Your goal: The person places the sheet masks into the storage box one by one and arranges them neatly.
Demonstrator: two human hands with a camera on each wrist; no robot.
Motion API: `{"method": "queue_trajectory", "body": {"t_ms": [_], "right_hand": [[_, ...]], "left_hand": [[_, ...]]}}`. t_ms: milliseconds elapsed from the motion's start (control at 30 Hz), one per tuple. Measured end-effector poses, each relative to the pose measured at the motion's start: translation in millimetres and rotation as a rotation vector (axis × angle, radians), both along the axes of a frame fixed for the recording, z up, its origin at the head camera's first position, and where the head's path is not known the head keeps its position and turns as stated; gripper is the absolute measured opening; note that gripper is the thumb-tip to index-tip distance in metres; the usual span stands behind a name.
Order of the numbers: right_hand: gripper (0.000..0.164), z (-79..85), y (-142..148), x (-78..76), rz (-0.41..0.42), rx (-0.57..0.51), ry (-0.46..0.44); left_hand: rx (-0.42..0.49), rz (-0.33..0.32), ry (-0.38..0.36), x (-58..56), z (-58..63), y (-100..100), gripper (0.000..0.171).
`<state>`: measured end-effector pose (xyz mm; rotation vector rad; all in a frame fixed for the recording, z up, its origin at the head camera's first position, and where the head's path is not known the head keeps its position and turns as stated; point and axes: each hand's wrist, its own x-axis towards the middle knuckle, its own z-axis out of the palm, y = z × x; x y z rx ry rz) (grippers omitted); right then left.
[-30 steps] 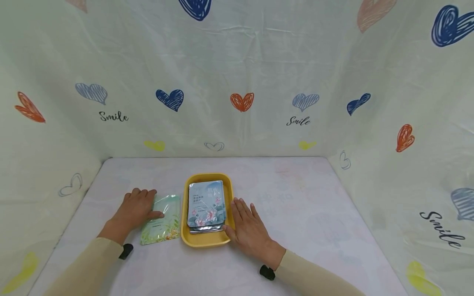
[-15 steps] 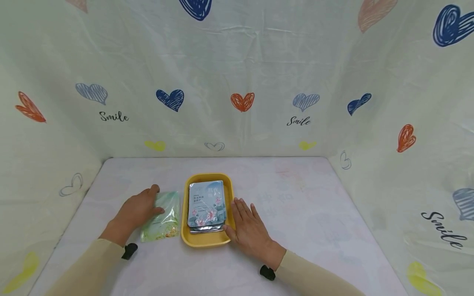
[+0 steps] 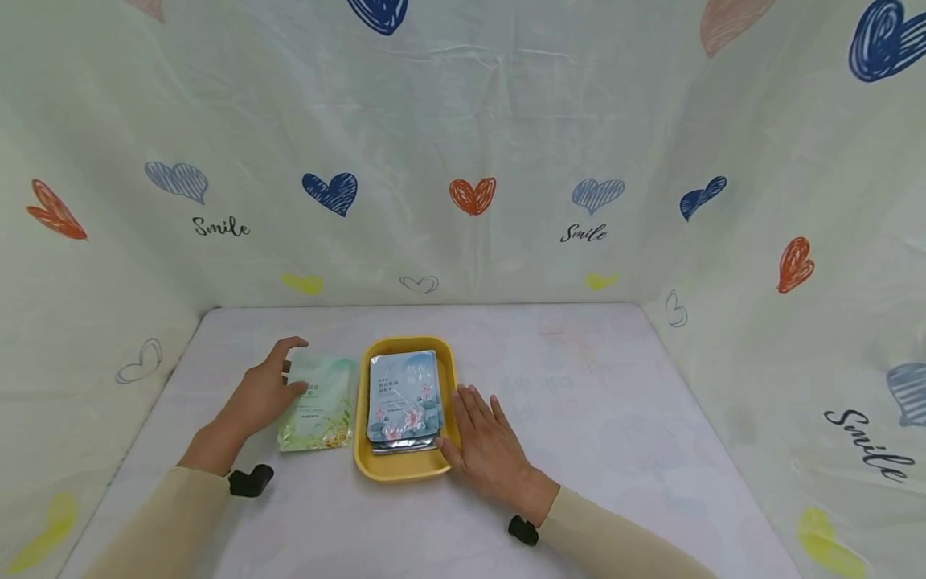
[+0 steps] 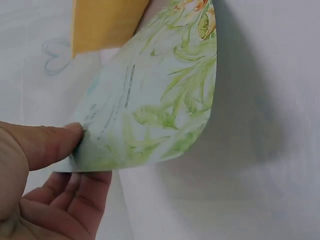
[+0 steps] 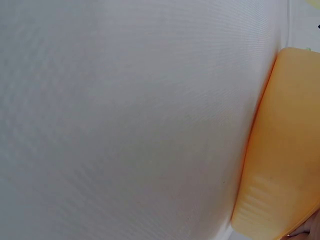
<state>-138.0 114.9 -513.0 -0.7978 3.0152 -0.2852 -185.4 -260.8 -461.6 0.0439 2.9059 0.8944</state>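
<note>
A green sheet mask packet [image 3: 325, 414] with printed leaves and flowers is just left of the yellow tray [image 3: 401, 470]. My left hand [image 3: 253, 400] pinches its left edge, thumb on top and fingers beneath. In the left wrist view the packet [image 4: 165, 95] is raised and bowed, casting a shadow on the table. Inside the tray lies a small stack topped by a blue packet [image 3: 405, 394] with pink flowers; silver edges show below it. My right hand [image 3: 488, 450] rests flat along the tray's right side, thumb at its rim. The right wrist view shows mainly the tray's outer wall [image 5: 280, 150].
A white-covered table [image 3: 579, 450] carries everything. Pale cloth walls [image 3: 463, 121] printed with hearts and lettering rise at the back and both sides. Each wrist wears a small black device, such as the left one [image 3: 251, 480].
My left hand has gone from lying over the green packet to pinching its edge, and the packet has lifted and shifted away from me. Right hand and tray have stayed put.
</note>
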Motion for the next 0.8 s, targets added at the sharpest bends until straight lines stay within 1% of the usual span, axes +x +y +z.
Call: {"method": "queue_trajectory", "body": {"t_ms": [133,200,267,367,433,500,600,667,733,800], "right_hand": [[0.080,0.2,0,0.6,-0.003,-0.001,0.000],[0.080,0.1,0,0.7,-0.002,-0.001,0.003],[0.080,0.2,0,0.6,-0.001,-0.005,0.004],[0.079,0.3,0,0.3,0.000,-0.011,-0.003],[0.079,0.5,0,0.2,-0.002,-0.011,-0.008],[0.079,0.9,0,0.4,-0.004,-0.009,-0.011],[0.080,1.3,0,0.7,-0.005,-0.005,-0.009],[0.080,1.3,0,0.8,-0.004,-0.003,-0.007],[0.080,1.1,0,0.7,-0.003,-0.003,-0.005],[0.080,0.7,0,0.5,-0.003,-0.003,-0.005]], "left_hand": [[0.062,0.028,-0.051,1.0,-5.5,-6,0.044],[0.079,0.043,-0.078,2.5,-8.0,-9,0.040],[0.117,0.051,-0.105,4.5,-10.0,-13,0.041],[0.220,0.045,-0.143,7.6,-11.7,-19,0.046],[0.265,0.040,-0.161,9.0,-12.6,-22,0.049],[0.274,0.046,-0.170,9.8,-13.1,-24,0.050],[0.237,0.075,-0.168,10.1,-14.8,-27,0.049],[0.229,0.096,-0.168,10.0,-16.6,-29,0.048],[0.249,0.102,-0.164,10.4,-19.3,-31,0.048],[0.290,0.102,-0.165,11.2,-22.0,-32,0.048]]}}
